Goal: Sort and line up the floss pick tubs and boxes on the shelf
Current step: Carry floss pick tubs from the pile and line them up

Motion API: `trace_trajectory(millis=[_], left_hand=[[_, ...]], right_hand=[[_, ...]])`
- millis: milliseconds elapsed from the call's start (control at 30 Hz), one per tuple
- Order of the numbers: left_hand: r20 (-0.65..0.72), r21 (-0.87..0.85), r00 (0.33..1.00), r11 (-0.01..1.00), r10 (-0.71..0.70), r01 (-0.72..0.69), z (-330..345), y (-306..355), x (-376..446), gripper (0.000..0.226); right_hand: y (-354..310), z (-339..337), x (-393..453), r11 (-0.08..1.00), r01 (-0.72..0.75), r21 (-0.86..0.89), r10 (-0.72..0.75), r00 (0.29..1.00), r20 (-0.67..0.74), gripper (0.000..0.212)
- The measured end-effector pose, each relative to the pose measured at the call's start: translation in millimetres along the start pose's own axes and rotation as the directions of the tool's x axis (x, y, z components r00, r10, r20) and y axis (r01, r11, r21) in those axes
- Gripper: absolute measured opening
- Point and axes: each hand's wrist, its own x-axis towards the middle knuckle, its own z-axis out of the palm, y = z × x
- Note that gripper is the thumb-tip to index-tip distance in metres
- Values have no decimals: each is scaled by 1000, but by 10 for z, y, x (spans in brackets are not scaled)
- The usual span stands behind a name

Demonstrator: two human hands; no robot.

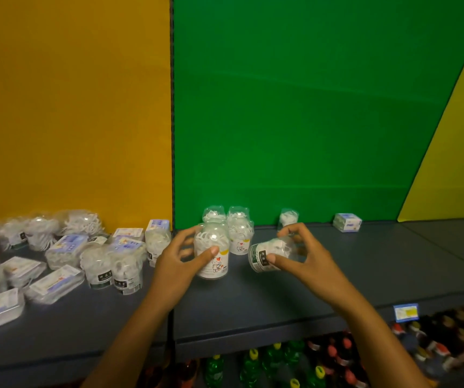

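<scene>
Gripping an upright cartoon-label tub (212, 252) of white picks, the left hand (179, 257) matches the right hand (299, 254), clasping a tilted green-label tub (267, 254).

Two bare forearms — no sleeves, rings or watch — hands (180, 256) uncovered.

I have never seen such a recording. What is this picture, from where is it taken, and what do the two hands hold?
There is no machine here. A person wears a camera on the head, so you look down at their own two bare hands over a dark shop shelf. The left hand has its grip on an upright clear tub of white floss picks with a cartoon label. The right hand holds a second tub tipped on its side. Behind them a few tubs stand together. To the left lies an unsorted pile of tubs and boxes. One small box sits alone at the far right.
</scene>
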Motion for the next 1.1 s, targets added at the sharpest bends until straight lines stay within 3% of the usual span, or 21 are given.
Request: trace_trajectory(millis=[167,333,700,800,933,1100], left_hand=[[12,33,998,998,-61,61,20,-397,385,61],[31,71,996,995,-79,77,39,-655,600,60],[67,102,991,989,-119,111,175,-933,623,66],[54,225,996,973,-72,58,197,-820,596,72],[-20,561,991,822,132,-98,242,-524,696,72],[99,803,945,536,311,-260,754,-90,930,48]], right_hand=[[247,127,378,999,-18,-35,17,1000,-26,34],[454,248,688,995,-62,-82,59,998,-30,47],[645,202,940,997,-53,-54,52,998,-25,47],[678,118,968,999,-17,-51,17,1000,-11,44],[782,-86,1009,996,26,-87,-26,1000,-1,45],[1012,-535,1139,991,52,-121,-50,999,21,46]])
